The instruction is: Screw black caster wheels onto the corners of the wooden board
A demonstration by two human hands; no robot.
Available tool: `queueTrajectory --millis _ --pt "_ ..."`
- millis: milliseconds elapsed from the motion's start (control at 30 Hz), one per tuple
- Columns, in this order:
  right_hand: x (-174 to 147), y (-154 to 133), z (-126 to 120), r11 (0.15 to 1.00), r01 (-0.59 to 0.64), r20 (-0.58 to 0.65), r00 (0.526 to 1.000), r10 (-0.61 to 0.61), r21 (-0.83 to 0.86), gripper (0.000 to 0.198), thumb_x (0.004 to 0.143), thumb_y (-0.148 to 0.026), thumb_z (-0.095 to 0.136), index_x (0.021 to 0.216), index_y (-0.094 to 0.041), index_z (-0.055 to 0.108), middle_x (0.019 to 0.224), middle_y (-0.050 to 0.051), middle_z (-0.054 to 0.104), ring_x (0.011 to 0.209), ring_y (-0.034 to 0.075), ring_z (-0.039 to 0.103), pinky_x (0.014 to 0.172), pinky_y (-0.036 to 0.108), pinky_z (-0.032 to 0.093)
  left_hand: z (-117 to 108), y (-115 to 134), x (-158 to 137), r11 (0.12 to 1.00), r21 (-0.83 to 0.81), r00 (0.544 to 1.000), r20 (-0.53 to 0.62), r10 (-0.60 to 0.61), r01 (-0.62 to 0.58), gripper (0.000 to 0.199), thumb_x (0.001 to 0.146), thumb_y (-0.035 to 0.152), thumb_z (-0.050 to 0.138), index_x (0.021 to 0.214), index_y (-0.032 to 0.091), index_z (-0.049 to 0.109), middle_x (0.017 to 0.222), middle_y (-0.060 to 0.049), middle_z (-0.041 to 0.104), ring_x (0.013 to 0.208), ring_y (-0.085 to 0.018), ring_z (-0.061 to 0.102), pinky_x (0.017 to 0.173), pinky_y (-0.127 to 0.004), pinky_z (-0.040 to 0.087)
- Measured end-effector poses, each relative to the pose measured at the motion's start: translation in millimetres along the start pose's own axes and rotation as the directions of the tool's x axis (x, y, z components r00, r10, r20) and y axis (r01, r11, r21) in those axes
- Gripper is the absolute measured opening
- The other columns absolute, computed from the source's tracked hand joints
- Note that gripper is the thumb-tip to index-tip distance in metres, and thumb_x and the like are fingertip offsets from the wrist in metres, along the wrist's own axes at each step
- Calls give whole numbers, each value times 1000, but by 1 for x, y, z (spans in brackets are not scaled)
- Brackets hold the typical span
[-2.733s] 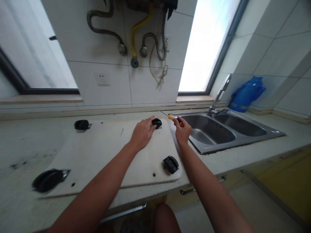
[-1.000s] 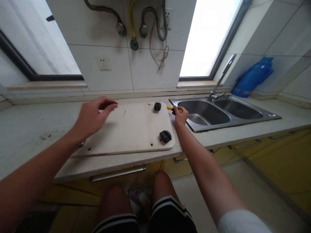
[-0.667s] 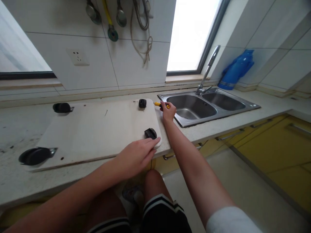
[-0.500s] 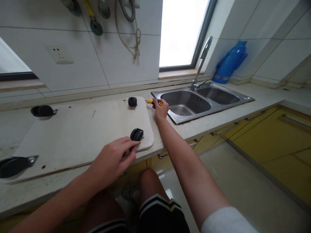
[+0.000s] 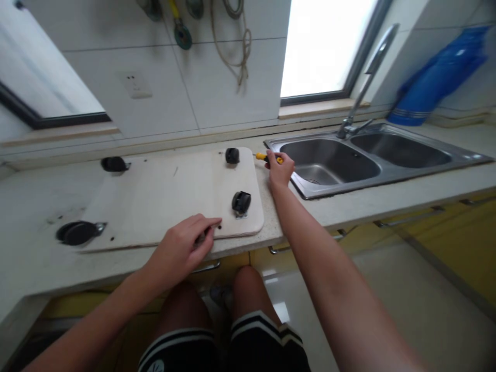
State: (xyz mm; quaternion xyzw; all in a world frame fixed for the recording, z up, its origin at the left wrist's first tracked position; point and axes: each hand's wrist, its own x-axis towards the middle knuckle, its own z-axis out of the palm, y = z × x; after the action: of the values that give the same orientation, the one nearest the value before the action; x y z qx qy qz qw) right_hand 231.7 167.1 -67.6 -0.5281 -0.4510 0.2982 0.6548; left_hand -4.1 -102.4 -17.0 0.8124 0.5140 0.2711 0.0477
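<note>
- A pale wooden board was laid flat on the countertop, its near edge set close to the counter's front edge and its far edge parted from the wall by a narrow strip.
- Four black casters were carried on its upper face, wheels upward: far right, near right, far left and near left; the last was swung out past the board's left end.
- The left hand was held over the near edge, fingers partly bent, the index fingertip brought beside a dark hole; whether anything was pinched underneath could not be told.
- A yellow-and-black screwdriver was gripped in the closed right hand, its shaft pointed left at the board's right end, near the far right caster.
- A thin dark sliver was seen lying on the board, too blurred to be identified.
- Only a slim band of countertop was left between board and double-bowl steel sink; the right hand was held above it, partly over the sink's left rim.
- Wider room was offered left of the board.
</note>
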Motion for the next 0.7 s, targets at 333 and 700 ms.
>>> queueTrajectory --millis 333,700 --pt "6 6 3 999 23 -96 995 -21 27 38 85 -47 89 97 -13 80 81 3 74 67 16 75 63 27 67 -119 -109 -82 767 535 920 -347 -183 354 35 111 32 48 121 20 79 106 -11 79 104 -30 72 101 -49 49" --pt "7 10 1 999 51 -173 984 -47 13 37 73 -45 93 91 -14 83 80 8 74 65 21 75 64 32 70 -117 -159 -93 822 497 945 -294 -140 277 34 113 23 43 121 15 75 106 -12 73 103 -29 69 95 -43 57"
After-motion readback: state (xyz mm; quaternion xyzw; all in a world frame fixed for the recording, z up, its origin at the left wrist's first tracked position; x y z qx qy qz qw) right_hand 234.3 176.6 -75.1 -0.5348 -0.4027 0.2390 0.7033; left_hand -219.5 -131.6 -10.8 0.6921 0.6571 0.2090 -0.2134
